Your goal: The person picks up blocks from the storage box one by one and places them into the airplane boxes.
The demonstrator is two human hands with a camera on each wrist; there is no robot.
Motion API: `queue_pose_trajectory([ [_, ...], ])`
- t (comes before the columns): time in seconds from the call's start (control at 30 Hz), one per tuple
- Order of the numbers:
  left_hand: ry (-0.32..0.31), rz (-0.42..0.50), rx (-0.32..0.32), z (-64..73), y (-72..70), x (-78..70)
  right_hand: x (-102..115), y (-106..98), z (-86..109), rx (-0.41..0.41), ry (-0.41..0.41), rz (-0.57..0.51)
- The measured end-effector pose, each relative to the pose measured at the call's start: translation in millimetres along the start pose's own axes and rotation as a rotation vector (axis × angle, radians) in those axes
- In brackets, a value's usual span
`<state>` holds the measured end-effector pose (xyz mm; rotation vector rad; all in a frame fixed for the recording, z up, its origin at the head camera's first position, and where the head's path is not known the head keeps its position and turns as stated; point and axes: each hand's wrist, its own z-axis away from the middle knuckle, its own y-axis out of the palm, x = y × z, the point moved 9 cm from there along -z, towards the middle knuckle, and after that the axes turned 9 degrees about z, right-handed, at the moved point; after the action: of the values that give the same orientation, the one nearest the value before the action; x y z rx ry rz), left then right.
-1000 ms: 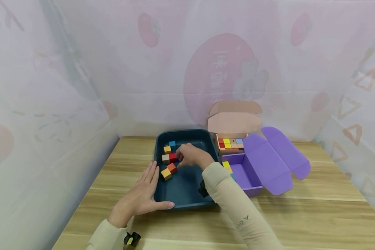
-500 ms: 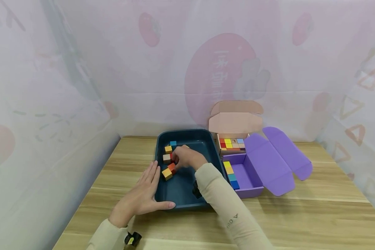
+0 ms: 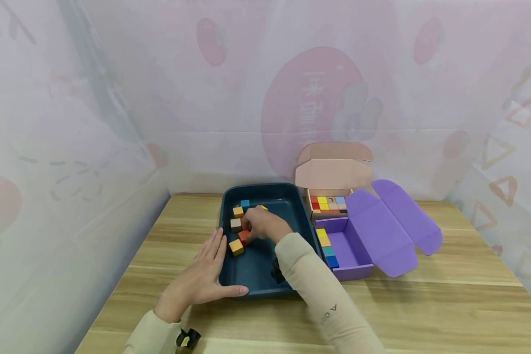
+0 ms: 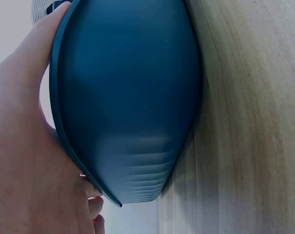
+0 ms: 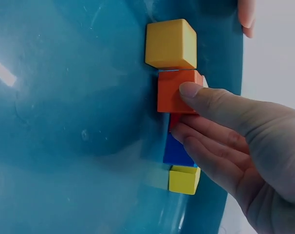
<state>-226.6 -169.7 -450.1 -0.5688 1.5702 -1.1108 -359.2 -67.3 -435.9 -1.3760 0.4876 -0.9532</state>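
My right hand (image 3: 263, 223) reaches into a dark teal tray (image 3: 270, 287) and pinches an orange cube (image 5: 169, 91). In the right wrist view the thumb lies on the cube's face, with the fingers at its other side, in front of a red cube (image 5: 174, 120) and a blue one (image 5: 177, 150). A yellow-orange cube (image 3: 236, 247) sits beside the orange one. Further along are a pale wooden cube (image 3: 236, 225), another yellow-orange cube (image 3: 238, 212) and a light blue cube (image 3: 245, 203). My left hand (image 3: 199, 275) rests on the tray's near-left rim, fingers straight and thumb spread.
Right of the tray stands an open purple box (image 3: 358, 272) with a column of coloured cubes along its left wall. Behind it is an open tan cardboard box (image 3: 332, 172) holding rows of coloured blocks. A yellow cube (image 5: 184, 180) lies deeper in the tray.
My right hand has moved left and slightly down over the cubes, covering the red one in the head view, and its fingers have closed on the orange cube. The left hand stays put.
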Motion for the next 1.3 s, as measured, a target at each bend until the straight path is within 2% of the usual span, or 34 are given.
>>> queue_pose_trajectory([
  [0.33, -0.015, 0.005, 0.009, -2.3, 0.3, -1.3, -12.8, -23.4, 24.1, -0.04, -0.031, -0.008],
  [0.7, -0.02, 0.011, 0.017, -3.3, -0.4, -3.3, -45.1, -51.6, 61.0, -0.093, -0.028, -0.033],
  [1.07, -0.014, -0.009, 0.008, -3.5, 0.1, -2.4, -83.1, -78.8, 112.1, -0.148, -0.075, -0.124],
  [1.2, -0.011, -0.004, 0.007, -3.7, 0.8, -2.6, -96.8, -92.4, 131.8, -0.201, -0.082, -0.105],
  [1.3, -0.011, 0.001, 0.006, -3.5, -0.1, -2.8, -107.4, -98.8, 144.1, -0.222, -0.053, -0.099],
])
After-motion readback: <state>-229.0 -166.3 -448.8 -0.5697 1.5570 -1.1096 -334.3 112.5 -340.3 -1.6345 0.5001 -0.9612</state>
